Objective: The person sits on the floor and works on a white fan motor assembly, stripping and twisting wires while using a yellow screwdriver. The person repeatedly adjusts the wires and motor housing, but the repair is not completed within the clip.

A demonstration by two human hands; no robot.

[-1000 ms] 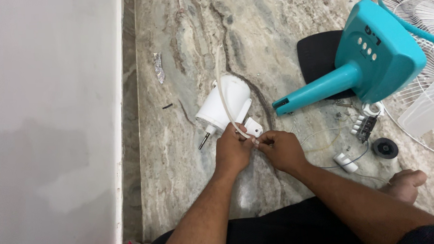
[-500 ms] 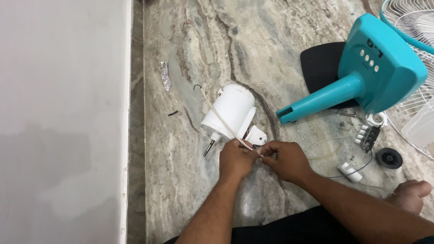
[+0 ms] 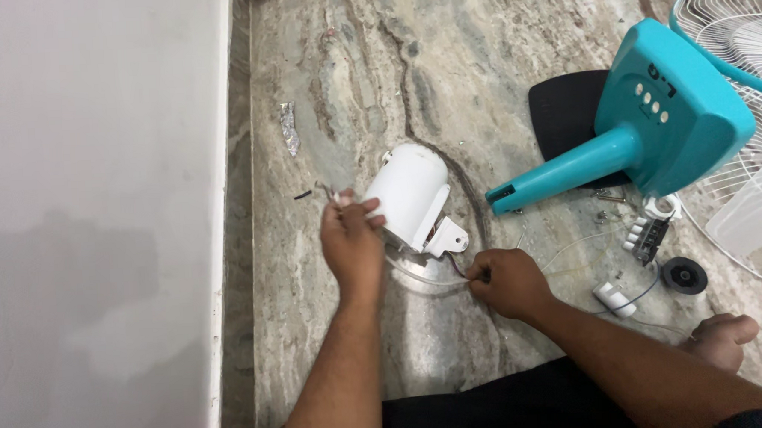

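Wire-sorting step at frame centre: left hand (image 3: pixel 352 241) pinches a wire end beside the white motor housing (image 3: pixel 410 196) (on the marble floor); right hand (image 3: pixel 508 281) clenches the cord (image 3: pixel 431 278). Next move likely needs steady slack.

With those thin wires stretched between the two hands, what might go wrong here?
The left hand pinches bare wire ends while the right hand grips the wires near the white motor housing; a hard pull might snap them or tear them loose. Small loose parts by the teal fan base could get knocked away.
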